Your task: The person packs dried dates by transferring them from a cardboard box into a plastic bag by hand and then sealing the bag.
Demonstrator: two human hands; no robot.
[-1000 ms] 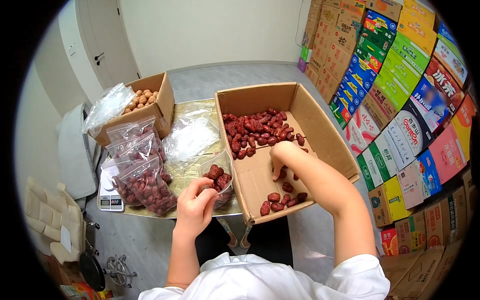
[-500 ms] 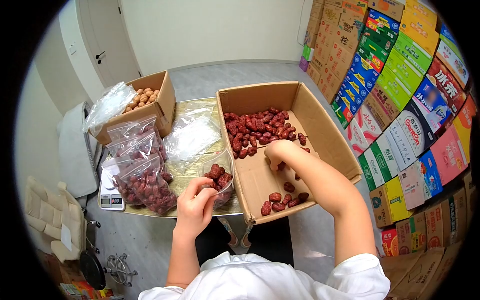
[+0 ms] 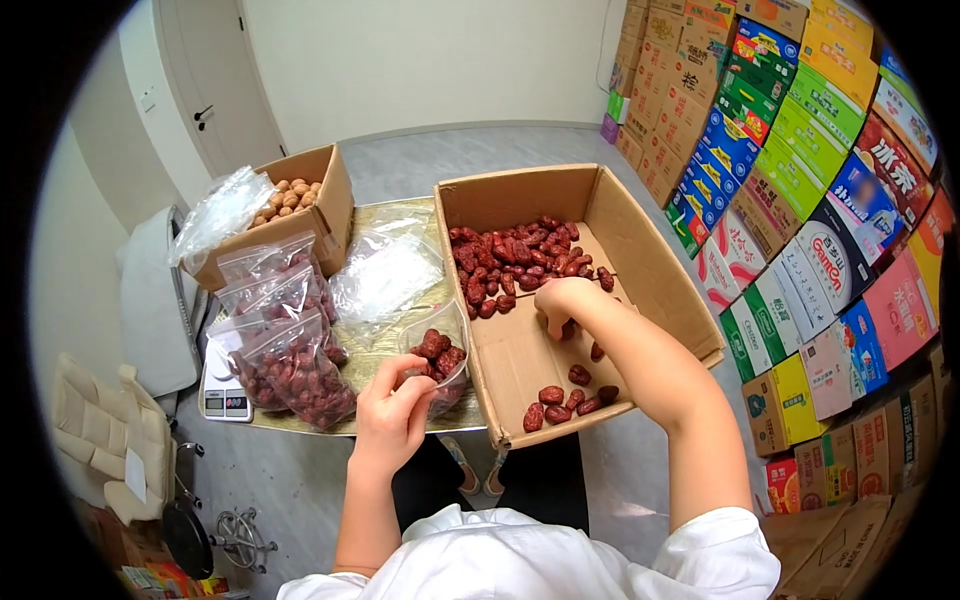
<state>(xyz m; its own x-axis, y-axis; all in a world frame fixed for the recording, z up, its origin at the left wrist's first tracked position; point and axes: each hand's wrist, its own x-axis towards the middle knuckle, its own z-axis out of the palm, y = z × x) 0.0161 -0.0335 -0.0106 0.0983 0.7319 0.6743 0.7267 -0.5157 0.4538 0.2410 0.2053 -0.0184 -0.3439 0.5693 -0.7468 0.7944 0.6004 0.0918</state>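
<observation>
My left hand [image 3: 392, 408] pinches the rim of a clear plastic bag [image 3: 462, 388] that stands open at the table's front edge. Dried red dates [image 3: 436, 352] partly fill this bag. Inside the large cardboard box [image 3: 640, 245], my right hand [image 3: 562, 300] is curled downward, fingers bent around red dates; a dark red one shows beneath them, though the fingertips are mostly hidden. A heap of red dates [image 3: 515, 255] lies toward the box's far left side. Several more loose dates [image 3: 575, 398] are scattered near its front wall.
Filled zip bags of dates [image 3: 300, 370] rest on a white kitchen scale [image 3: 225, 385] at left. Empty clear bags [image 3: 390, 270] lie on the table beside the box. Behind is a carton of walnuts [image 3: 335, 205]. Stacked cartons [image 3: 790, 200] line the right; an office chair [image 3: 110, 430] stands left.
Almost nothing differs. My right hand has shifted very slightly within the box, and the view has moved a little; my left hand keeps its hold on the bag.
</observation>
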